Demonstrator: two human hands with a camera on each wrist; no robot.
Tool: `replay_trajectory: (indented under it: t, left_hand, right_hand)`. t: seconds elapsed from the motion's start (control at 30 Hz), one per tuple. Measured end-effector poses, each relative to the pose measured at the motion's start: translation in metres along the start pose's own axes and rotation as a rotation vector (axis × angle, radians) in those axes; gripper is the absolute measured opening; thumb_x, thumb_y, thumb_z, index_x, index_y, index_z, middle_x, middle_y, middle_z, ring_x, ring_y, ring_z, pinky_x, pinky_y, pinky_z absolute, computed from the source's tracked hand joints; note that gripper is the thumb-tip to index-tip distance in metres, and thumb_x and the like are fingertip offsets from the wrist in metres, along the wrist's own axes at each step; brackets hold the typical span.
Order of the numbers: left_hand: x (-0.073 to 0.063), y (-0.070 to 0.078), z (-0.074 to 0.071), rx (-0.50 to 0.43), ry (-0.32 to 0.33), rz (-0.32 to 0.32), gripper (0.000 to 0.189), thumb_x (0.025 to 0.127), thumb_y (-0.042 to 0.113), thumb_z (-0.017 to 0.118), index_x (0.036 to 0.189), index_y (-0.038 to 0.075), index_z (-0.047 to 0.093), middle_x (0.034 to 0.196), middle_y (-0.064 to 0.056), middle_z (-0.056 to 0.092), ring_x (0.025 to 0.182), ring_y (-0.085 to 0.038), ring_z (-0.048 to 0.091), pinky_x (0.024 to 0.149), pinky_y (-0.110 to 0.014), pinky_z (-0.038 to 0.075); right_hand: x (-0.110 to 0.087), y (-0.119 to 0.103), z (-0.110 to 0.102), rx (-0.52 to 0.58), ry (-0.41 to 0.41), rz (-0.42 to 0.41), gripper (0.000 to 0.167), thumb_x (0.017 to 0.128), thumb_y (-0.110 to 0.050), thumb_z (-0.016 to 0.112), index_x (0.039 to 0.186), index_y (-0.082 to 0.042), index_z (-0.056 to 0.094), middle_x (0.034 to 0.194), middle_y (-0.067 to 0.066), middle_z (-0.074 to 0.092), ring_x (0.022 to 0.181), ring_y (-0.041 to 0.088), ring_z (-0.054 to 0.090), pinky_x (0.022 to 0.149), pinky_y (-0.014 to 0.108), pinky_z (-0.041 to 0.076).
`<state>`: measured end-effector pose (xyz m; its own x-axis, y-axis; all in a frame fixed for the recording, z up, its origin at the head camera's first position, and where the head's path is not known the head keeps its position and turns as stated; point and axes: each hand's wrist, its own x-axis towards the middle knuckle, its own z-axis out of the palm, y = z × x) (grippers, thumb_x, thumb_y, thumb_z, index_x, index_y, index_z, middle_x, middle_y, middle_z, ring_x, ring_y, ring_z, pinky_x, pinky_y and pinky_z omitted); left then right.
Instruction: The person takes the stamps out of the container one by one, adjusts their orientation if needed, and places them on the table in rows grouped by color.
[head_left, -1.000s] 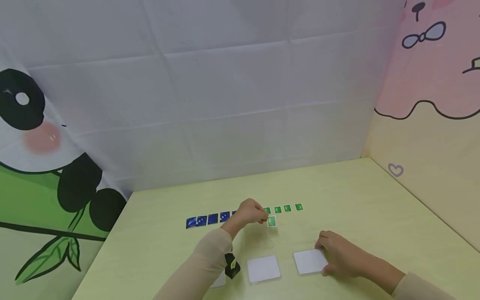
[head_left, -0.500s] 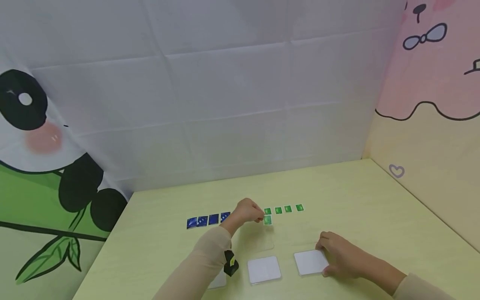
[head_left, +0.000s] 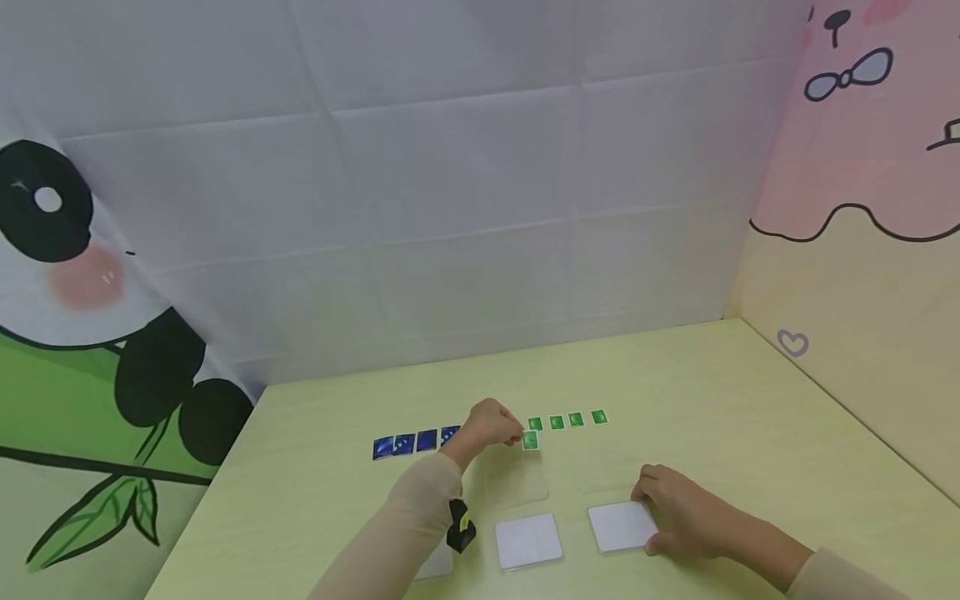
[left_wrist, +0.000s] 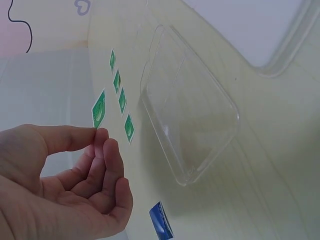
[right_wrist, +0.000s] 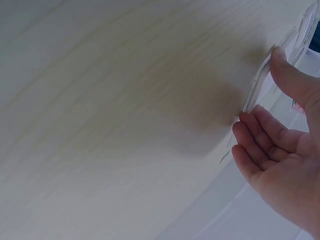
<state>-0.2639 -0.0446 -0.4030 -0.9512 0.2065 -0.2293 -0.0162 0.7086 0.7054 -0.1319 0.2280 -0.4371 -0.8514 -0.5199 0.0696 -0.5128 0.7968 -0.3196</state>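
My left hand is raised over the back middle of the table, pinching a small green card with a white border by its edge between thumb and forefinger. In the left wrist view the card stands clear of the tabletop, while the other fingers curl loosely. Below that hand lies a transparent plastic lid, faint in the head view. At the front right, my right hand grips a flat white-faced case across its right end, thumb on the near side and fingers on the far side.
A row of green cards lies behind the lid. Left of it runs a row of blue cards, partly covered by my left hand. Another white case lies at front middle; a third is half hidden by my left forearm.
My left hand has shifted a little to the left with the green card, uncovering more of the green row and the lid. My right hand has kept its place on the white case.
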Motion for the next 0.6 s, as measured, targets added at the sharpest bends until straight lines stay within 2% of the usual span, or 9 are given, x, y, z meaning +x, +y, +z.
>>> replay_trajectory:
  t: [0.33, 0.5, 0.6]
  left_hand:
    - [0.0046, 0.0015, -0.0018, 0.025, 0.03, -0.001, 0.012, 0.082, 0.011, 0.069, 0.085, 0.001, 0.075, 0.08, -0.011, 0.075, 0.069, -0.015, 0.067, 0.084, -0.036, 0.054]
    - [0.0068, 0.0026, -0.0036, 0.053, 0.039, -0.005, 0.012, 0.08, 0.01, 0.068, 0.084, 0.0, 0.075, 0.079, -0.011, 0.075, 0.072, -0.018, 0.068, 0.073, -0.029, 0.053]
    - [0.0095, 0.0013, -0.0036, 0.052, 0.043, -0.015, 0.012, 0.08, 0.009, 0.067, 0.081, 0.0, 0.075, 0.077, -0.01, 0.074, 0.072, -0.019, 0.066, 0.063, -0.025, 0.046]
  right_hand:
    - [0.0001, 0.0021, 0.0016, 0.002, 0.003, -0.003, 0.047, 0.067, -0.033, 0.085, 0.101, -0.01, 0.063, 0.098, -0.009, 0.056, 0.09, 0.004, 0.049, 0.08, 0.03, 0.05]
    - [0.0, 0.0018, 0.0014, -0.003, 0.001, -0.001, 0.048, 0.066, -0.035, 0.085, 0.101, -0.01, 0.063, 0.098, -0.009, 0.057, 0.09, 0.004, 0.049, 0.08, 0.029, 0.05]
    - [-0.0001, 0.0012, 0.001, -0.002, -0.006, 0.004, 0.048, 0.067, -0.035, 0.085, 0.101, -0.009, 0.063, 0.098, -0.009, 0.057, 0.09, 0.005, 0.05, 0.08, 0.03, 0.051]
